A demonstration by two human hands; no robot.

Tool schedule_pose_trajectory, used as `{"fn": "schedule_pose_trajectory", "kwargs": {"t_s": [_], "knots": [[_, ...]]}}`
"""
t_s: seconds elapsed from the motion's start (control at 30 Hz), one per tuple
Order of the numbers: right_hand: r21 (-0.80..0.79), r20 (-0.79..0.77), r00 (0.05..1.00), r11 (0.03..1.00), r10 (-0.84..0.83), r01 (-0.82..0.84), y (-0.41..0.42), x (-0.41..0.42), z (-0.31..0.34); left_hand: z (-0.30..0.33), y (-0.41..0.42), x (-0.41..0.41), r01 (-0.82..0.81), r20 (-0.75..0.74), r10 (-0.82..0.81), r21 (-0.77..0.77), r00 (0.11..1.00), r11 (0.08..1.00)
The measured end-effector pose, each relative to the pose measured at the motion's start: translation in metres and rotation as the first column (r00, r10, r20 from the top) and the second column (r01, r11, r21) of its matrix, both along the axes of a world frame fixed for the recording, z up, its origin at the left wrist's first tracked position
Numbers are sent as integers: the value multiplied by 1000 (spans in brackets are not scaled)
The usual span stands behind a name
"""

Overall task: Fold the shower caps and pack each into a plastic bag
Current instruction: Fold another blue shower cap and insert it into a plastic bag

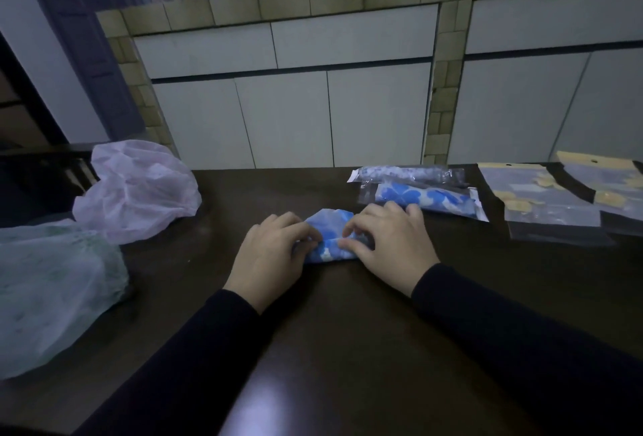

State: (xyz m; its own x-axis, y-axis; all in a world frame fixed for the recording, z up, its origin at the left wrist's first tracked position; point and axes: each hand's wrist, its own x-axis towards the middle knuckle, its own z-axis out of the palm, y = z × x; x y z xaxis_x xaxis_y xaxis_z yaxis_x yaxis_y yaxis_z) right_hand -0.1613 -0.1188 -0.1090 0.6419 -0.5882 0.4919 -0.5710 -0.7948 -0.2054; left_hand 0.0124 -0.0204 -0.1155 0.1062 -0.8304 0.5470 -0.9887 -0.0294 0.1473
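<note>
A blue-and-white shower cap (330, 237), folded into a small flat bundle, lies on the dark table (348, 314) in the middle. My left hand (271, 254) pinches its left edge and my right hand (389, 240) pinches its right side, thumbs and forefingers meeting over the cloth. Two packed caps lie behind my right hand: a blue one in a clear bag (428, 199) and a paler one in a bag (403, 173) farther back. Empty plastic bags with yellow header cards (556, 199) lie flat at the right.
A crumpled pink cap or bag (139, 188) and a greenish one (52, 289) sit at the table's left side. White cabinet doors (285, 119) under a tiled counter stand right behind the table's far edge.
</note>
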Motion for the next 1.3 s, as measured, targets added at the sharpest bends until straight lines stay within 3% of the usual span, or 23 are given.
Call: {"fn": "schedule_pose_trajectory", "kwargs": {"t_s": [0.17, 0.37, 0.6, 0.87, 1.07, 1.2, 1.3], "knots": [[-50, -79, 994, 996, 72, -76, -5, 1, 1, 1, -3, 9, 104, -104, -101, 23, 989, 994], [100, -171, 981, 993, 87, -71, -7, -9, 2, 0, -3, 20, 139, -234, -97, 168, 967, 976], [194, -140, 985, 978, 98, -70, -9, -9, -1, -5, -2, 19, 97, -139, -78, 137, 987, 986], [237, -96, 990, 969, 100, -75, -11, -11, 0, -1, 0, 10, -17, 75, 6, 135, 997, 991], [288, -28, 996, 954, 88, -76, -14, -12, -1, 2, 0, 2, -20, -8, 21, 93, 1000, 996], [326, 27, 998, 944, 51, -58, -14, -11, -3, 1, -2, 1, -35, 22, 34, 57, 999, 998], [212, 6, 1000, 977, 8, -9, -12, -9, -5, 1, -3, 0, -38, -43, 41, 64, 998, 997]]}}
